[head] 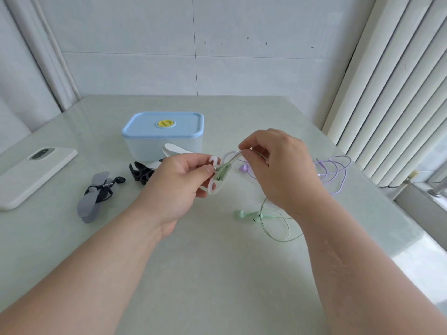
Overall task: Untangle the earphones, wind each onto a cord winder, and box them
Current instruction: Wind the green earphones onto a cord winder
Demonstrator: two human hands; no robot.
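Note:
My left hand (180, 182) grips a white cord winder (214, 187) with several turns of green cord (221, 174) wrapped round its middle. My right hand (278, 165) pinches the green cord just above the winder. The rest of the green earphones (251, 215) trails down onto the table below my right hand. Purple earphones (332, 172) lie loose to the right. Black earphones are wound on a grey winder (93, 198) at the left. A black winder (141, 174) and a white winder (175, 148) lie in front of the blue-lidded box (164, 131), which is closed.
A white phone (31, 175) lies face down at the left edge of the pale table (205, 274). White vertical blinds (399, 93) and a window ledge stand to the right. A tiled wall runs behind the table.

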